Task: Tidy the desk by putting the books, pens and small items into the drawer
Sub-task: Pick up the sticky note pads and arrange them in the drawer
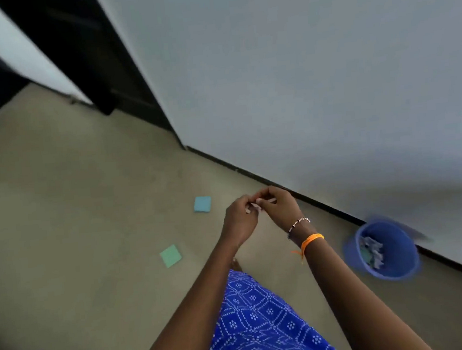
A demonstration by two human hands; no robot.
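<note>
- While the view tilts down at the floor [60, 217], the far left is just dark door or furniture panels [73, 49], too blurry to say which.
- Moving right, a green sticky pad [170, 255] lies flat on the floor, by itself.
- A bit further right and up, a blue sticky pad [202, 204] is also flat on the floor, well apart from the green one and just left of the hands.
- Left hand [240, 216] is up in mid-air over the floor, fingers curled in, pinching a small pale item [254, 205] at the fingertips. Can't tell what the item is, it's tiny and blurred.
- Right hand [278, 207] is touching the left, fingers curled too, pinching the same pale bit from the other side. So both hands are closed on it together.
- On the right wrist there's a beaded bracelet [298, 224] and an orange thread band [311, 240] just below it.
- Below the arms you can see blue patterned cloth [260, 325] with white print, plus what looks like a foot poking out at its top edge.
- Right of that, a blue bucket [384, 250] sits on the floor against the wall [326, 68], near the dark skirting. It has some pale crumpled stuff inside, smeared by motion blur.
</note>
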